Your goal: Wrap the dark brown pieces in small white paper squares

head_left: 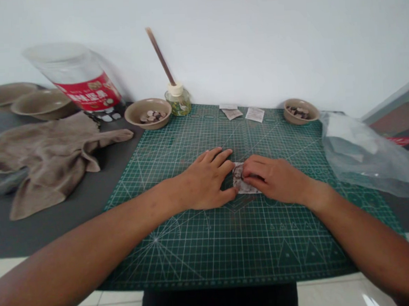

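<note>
A small whitish square with grey-brown print [238, 181], like a paper sachet, lies flat on the green cutting mat [183, 260]. My left hand [206, 183] rests at its left side, fingers apart, with the thumb and a fingertip touching its left edge. Over the right part of the square, my right hand [273, 176] has thumb and fingers drawn together in a pinch. Whatever is between those fingertips is hidden by the hand. Two similar pale squares, a tilted one [232, 113] and a flat one [255, 114], lie at the mat's back edge.
Bowls with small round pieces stand at back left [149, 124] and back right [301, 115]. A reed diffuser [178, 101], a clear jar with red label [86, 93], stacked-looking bowls [44, 105] and a brown cloth [48, 158] are leftward. A clear plastic bag [367, 152] lies right.
</note>
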